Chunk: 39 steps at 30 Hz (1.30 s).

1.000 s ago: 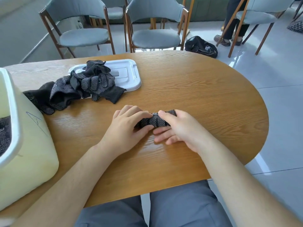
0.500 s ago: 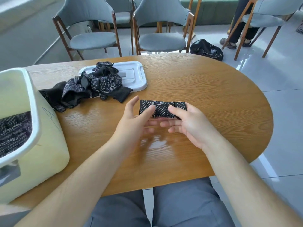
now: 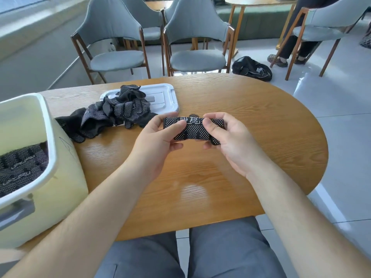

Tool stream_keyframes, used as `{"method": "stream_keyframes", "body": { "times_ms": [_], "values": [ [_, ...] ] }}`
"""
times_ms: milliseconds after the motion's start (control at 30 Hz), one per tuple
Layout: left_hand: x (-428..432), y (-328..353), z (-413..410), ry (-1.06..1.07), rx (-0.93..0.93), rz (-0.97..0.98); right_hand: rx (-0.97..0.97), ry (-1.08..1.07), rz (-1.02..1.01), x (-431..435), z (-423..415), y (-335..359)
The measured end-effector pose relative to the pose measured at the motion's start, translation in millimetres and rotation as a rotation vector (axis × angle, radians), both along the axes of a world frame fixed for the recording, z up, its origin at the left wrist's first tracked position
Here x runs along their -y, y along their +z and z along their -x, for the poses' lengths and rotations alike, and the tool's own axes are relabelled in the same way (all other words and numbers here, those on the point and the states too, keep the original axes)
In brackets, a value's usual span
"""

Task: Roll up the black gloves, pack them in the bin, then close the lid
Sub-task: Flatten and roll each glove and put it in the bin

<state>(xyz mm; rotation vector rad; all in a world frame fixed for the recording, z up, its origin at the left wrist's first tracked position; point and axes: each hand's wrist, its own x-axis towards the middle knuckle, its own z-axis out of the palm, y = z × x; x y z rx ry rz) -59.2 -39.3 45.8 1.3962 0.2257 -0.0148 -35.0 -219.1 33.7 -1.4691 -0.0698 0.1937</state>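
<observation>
While it hangs above the table (image 3: 261, 121), the roll (image 3: 193, 131) is pinched at both ends, left hand (image 3: 155, 138) and right hand (image 3: 228, 137) each curled round it, thumbs on top. Should either grip slacken toward the bin (image 3: 51, 141) at nine o'clock (part-filled, it seems), the roll could spring open.

A wooden table (image 3: 251, 121) fills the middle. At the top stand a grey chair (image 3: 118, 59) and a second chair (image 3: 197, 57); upper right, a black bag (image 3: 252, 68) on the floor (someone's shoes (image 3: 278, 60) just beyond).
</observation>
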Motion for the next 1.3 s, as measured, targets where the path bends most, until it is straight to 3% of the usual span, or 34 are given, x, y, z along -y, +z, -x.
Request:
{"method": "stream_keyframes", "body": {
  "times_ms": [233, 433, 633, 967, 1067, 1167, 1300],
  "values": [
    [-42, 70, 21, -0.036, 0.017, -0.366, -0.038, 0.338, -0.116, -15, -10, 49],
    [-101, 115, 47, -0.065, -0.025, -0.423, 0.060, 0.514, 0.018, -82, -14, 90],
    [-174, 129, 75, 0.004, -0.050, -0.562, 0.215, 0.611, 0.281, -168, -3, 113],
    [-288, 122, 81, 0.078, -0.268, -0.893, 0.538, 0.760, 0.828, -307, -8, 129],
    [-315, 100, 61, 0.001, -0.423, -1.018, 0.649, 0.830, 1.087, -350, -15, 117],
    [-321, 85, 42, -0.100, -0.535, -1.309, 0.754, 0.889, 1.319, -394, -28, 93],
    [-326, 64, 26, -0.269, -0.627, -1.535, 0.761, 0.964, 1.485, -430, -38, 68]
  ]
}}
